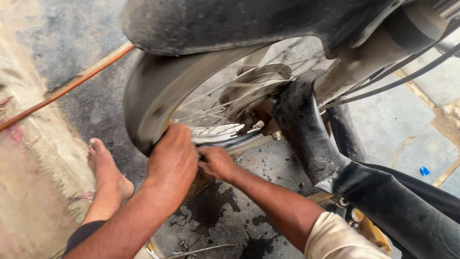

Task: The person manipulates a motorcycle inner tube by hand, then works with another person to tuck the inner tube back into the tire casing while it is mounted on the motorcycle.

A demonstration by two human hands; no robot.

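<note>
A motorcycle front wheel fills the middle of the head view, with a black tyre (pixel 153 91), a shiny rim (pixel 218 133), thin spokes and a metal hub (pixel 254 88). My left hand (pixel 172 158) wraps over the tyre's lower edge where it meets the rim. Close beside it, my right hand (pixel 216 162) is closed at the rim; whether it holds a small tool is hidden by the fingers. A loose black inner tube (pixel 306 129) hangs from the wheel's right side and trails toward the lower right.
The dark mudguard (pixel 230 19) and fork leg (pixel 364 52) with black cables hang above the wheel. My bare foot (pixel 108 172) rests on the oil-stained concrete at left. An orange hose (pixel 72 86) crosses the floor. Metal tools (pixel 196 249) lie near the bottom edge.
</note>
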